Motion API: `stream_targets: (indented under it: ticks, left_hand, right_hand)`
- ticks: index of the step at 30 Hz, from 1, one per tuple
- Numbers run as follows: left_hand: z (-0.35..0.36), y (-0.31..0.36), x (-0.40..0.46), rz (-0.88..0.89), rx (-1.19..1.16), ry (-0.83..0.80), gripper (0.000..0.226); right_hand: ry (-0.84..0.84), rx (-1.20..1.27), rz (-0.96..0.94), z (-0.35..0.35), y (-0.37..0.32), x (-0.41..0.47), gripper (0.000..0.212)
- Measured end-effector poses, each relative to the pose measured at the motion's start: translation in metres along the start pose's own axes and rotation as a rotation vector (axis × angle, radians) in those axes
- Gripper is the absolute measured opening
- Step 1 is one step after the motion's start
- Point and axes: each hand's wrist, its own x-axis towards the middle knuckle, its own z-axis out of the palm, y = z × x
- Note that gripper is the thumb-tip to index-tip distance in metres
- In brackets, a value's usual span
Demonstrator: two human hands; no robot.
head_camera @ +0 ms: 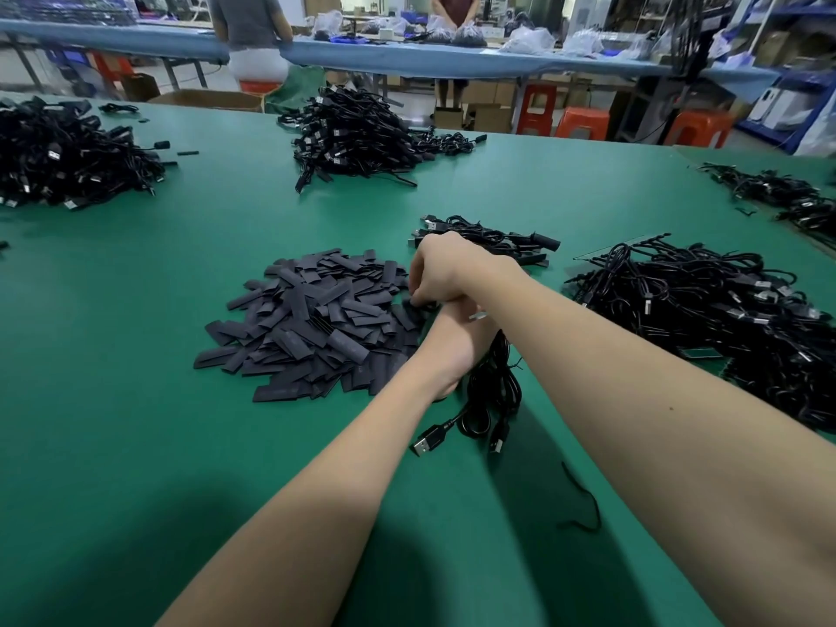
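The right hand (441, 270) crosses over the left wrist, and its curled fingers pinch a flat black sleeve (420, 303) at the near edge of the pile of sleeves (312, 319) on the green table (135, 400). Just below it, the left hand (452, 343) grips a coiled black cable (493, 391), whose plugs rest on the table. A heap of cables (705, 319) lies to the right.

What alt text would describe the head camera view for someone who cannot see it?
A person's right hand pinches a flat black sleeve from a pile of sleeves on a green table, while the left hand grips a coiled USB cable. Around them lie heaps of cables.
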Motion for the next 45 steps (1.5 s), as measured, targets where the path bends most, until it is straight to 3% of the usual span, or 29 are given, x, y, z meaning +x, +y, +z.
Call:
stream_targets:
  ticks: [6,13,15,20,22,24,27,34,42,45]
  left_hand:
    - [-0.002,-0.005,0.003,0.007,0.031,0.033,0.026]
    - [-0.002,-0.004,0.004,-0.015,-0.144,0.033,0.019]
    - [-0.001,-0.005,0.006,-0.044,-0.183,0.049,0.015]
    - [0.000,-0.007,0.006,-0.024,-0.181,0.009,0.018]
    - [0.001,-0.007,0.005,-0.030,-0.167,-0.030,0.017]
    - [0.000,-0.006,0.005,-0.042,-0.191,-0.040,0.015]
    - [0.000,-0.003,0.005,-0.061,-0.256,-0.055,0.008]
    - [-0.001,0.000,0.002,-0.084,-0.316,-0.074,0.022]
    - [-0.003,0.002,0.000,-0.076,-0.321,-0.127,0.023]
    - [-0.003,0.002,-0.001,-0.074,-0.322,-0.143,0.022]
  right_hand:
    - [-0.006,-0.029,0.030,-0.001,-0.004,0.000,0.031]
    - [0.107,0.169,0.061,-0.017,0.006,-0.008,0.018]
    - [0.186,0.331,0.080,-0.029,0.018,-0.019,0.008]
    - [0.286,0.969,0.090,-0.034,0.063,-0.069,0.019]
    - [0.401,1.219,0.065,-0.028,0.077,-0.088,0.020]
    - [0.497,1.391,0.057,-0.020,0.089,-0.102,0.021]
    - [0.502,1.559,0.071,-0.006,0.098,-0.113,0.019]
    - [0.464,1.752,0.047,0.014,0.098,-0.117,0.028]
    - [0.507,1.752,0.032,0.021,0.096,-0.116,0.005]
    - [0.502,1.723,0.036,0.022,0.094,-0.115,0.010]
